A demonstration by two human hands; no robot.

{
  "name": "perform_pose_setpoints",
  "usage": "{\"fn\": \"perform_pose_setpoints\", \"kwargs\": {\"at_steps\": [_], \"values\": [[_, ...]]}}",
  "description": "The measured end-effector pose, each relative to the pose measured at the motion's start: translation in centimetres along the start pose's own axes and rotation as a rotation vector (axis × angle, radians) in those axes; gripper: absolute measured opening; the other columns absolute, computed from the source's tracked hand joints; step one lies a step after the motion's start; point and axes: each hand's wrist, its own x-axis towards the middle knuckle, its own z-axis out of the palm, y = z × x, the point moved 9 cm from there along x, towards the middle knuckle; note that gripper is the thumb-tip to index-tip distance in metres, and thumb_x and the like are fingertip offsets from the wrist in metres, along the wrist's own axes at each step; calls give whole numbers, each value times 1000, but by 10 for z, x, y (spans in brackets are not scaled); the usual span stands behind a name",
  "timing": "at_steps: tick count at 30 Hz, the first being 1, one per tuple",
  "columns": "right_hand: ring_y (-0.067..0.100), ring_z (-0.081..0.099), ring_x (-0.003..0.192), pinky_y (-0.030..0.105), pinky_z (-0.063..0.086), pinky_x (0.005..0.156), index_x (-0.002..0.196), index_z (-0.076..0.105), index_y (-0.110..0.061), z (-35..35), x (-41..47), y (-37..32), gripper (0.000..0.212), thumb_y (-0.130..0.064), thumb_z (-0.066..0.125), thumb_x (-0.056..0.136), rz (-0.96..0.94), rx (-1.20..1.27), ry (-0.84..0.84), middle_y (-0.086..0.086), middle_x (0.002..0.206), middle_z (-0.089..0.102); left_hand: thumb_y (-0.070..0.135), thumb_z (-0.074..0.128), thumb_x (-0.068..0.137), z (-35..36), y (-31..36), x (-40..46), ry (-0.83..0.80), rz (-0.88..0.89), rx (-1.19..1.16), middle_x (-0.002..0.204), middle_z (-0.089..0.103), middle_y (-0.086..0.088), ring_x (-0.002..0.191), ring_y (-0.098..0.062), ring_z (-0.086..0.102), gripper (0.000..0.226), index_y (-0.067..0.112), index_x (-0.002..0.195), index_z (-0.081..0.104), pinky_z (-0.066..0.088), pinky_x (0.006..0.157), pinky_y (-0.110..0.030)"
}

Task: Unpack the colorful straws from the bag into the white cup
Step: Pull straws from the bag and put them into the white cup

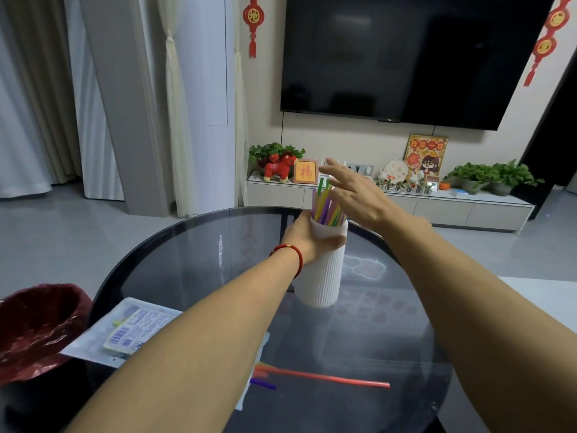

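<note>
White cup (321, 276) stands upright on the round dark glass desk (187, 270), just past desk centre toward 12 o'clock. Left hand (307, 239) is wrapped around its upper part, fingers closed on the ribbed wall, thumb across the front; red bracelet (292, 254) on that wrist. Bundle of colorful straws (327, 207) stands in the cup, tips sticking out above the rim, mostly green, yellow, purple. Right hand (356, 195) is at the straw tops from the 3 o'clock side, fingers spread wide, gripping nothing; palm touching or just beside the tips, can't tell which. Loose red straw (327, 378) lies flat on the desk at 6 o'clock, with a short purple straw (263, 384) end just beside it. Bag (131, 329) lies flat at 8 o'clock, partly under the left forearm. Red-lined bin (37, 326) off the desk edge at 9 o'clock.
</note>
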Motion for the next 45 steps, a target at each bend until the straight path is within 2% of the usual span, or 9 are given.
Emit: {"fn": "perform_pose_setpoints", "kwargs": {"at_steps": [6, 11, 15, 20, 26, 33, 36, 41, 45], "values": [[25, 34, 154, 44, 27, 123, 155, 47, -15, -26, -17, -9, 60, -26, 41, 96, -2, -11, 177, 10, 169, 35, 47, 84, 72, -19, -11, -45, -12, -23, 152, 134, 57, -9, 122, -31, 56, 80, 17, 136, 45, 53, 96, -48], [19, 67, 99, 37, 56, 92, 114, 74, -12, -24, -79, -10, 26, -10, 55, 97, -51, -2, 434, 9, 120, 69, 46, 71, 82, -47, -40, -134, -164, 146, 579, 156, 35, -8, 142, -23, 34, 90, 13, 154, 28, 30, 112, -30], [23, 71, 90, 44, 60, 84, 104, 79, -15, 48, -131, 27, 23, -18, 58, 95, 252, -36, 145, 7, 105, 79, 70, 72, 69, -52, -92, -186, -577, 116, 958, 166, 7, -3, 151, -17, 3, 126, 14, 158, 3, 6, 121, -37], [35, 51, 132, 47, 45, 111, 145, 52, -25, 148, -208, 74, 50, -32, 63, 96, 651, -206, -485, 13, 146, 50, 50, 81, 65, -49, -112, -197, -770, 84, 1162, 163, 8, -6, 152, -24, 4, 137, 27, 155, -19, 8, 118, -64], [33, 47, 123, 47, 45, 102, 120, 59, -17, 168, -217, 61, 20, -26, 55, 103, 507, -319, -371, 9, 129, 53, 51, 75, 62, -26, -93, -192, -705, 212, 1256, 135, 34, -5, 123, -27, 42, 114, 18, 152, 13, 23, 114, -59], [13, 57, 72, 18, 43, 61, 91, 61, -20, 168, -194, 49, 15, -30, 67, 99, 415, 194, -118, -5, 80, 64, 59, 70, 59, -10, -67, -193, -554, 389, 1222, 111, 27, 2, 93, -16, 27, 109, 21, 148, 19, 40, 82, -39], [14, 58, 71, 25, 50, 64, 96, 62, -15, 171, -191, 59, 20, -32, 56, 105, 487, 360, -52, 5, 86, 69, 61, 67, 60, -7, -46, -189, -515, 398, 1198, 108, 24, 3, 94, -16, 27, 109, 21, 149, 18, 36, 76, -38], [23, 66, 63, 30, 55, 51, 109, 67, -5, 200, -196, 55, 55, -47, 31, 112, 819, 979, -51, 16, 85, 73, 59, 71, 62, 1, -5, -183, -429, 559, 1458, 128, 36, -9, 112, -26, 39, 112, 14, 150, 19, 38, 87, -46], [29, 76, 78, 36, 63, 60, 116, 70, -3, 215, -193, 37, 47, -42, 45, 109, 910, 1372, -73, 20, 99, 75, 48, 80, 61, 17, 11, -185, -416, 716, 1754, 140, 31, -16, 122, -33, 35, 121, 8, 153, 13, 30, 100, -58]]}}
